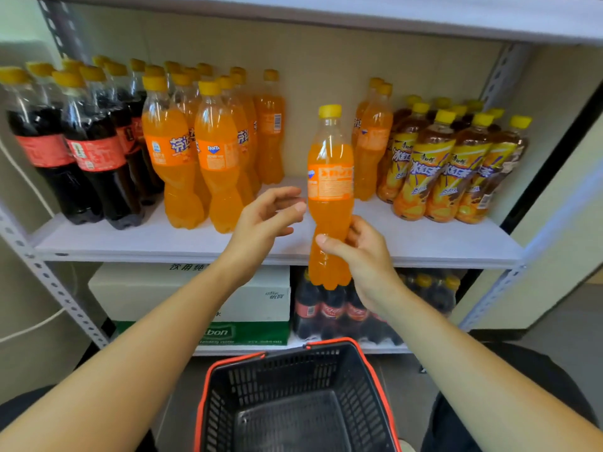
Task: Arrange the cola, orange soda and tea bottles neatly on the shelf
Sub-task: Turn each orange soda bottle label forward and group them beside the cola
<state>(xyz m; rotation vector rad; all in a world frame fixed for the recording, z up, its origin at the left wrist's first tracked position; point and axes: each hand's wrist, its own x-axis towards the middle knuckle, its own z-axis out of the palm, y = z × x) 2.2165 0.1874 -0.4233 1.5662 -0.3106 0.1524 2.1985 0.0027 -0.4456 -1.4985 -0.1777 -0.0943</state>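
At the front edge of the middle shelf board (424, 243), an orange soda bottle (330, 190) is held upright by the right hand (363, 256). Its narrow lower waist is gripped, with the thumb laid across the front and the fingers curled round the back. Its yellow cap is up, its label is turned partly away, and its base is seen lower than the board's edge, above a black basket (293, 370) with a red rim. The left hand (266, 220) is held just beside the bottle on its left, with the fingers loosely curved and spread and nothing gripped. Whether the thumb tip touches the bottle cannot be told.

Behind the held bottle a gap in the row is seen, flanked on the left by a group of orange soda bottles (195, 151) and on the right by two more orange sodas (372, 141). Cola bottles (94, 154) are ranked at the far left, and tea bottles (450, 164) are packed at the far right near the post.

Beneath the board, a white carton (156, 288) is stacked on a green carton (254, 332). A wrapped pack of cola (329, 311) is set beside them, partly hidden by the held bottle and the right wrist.
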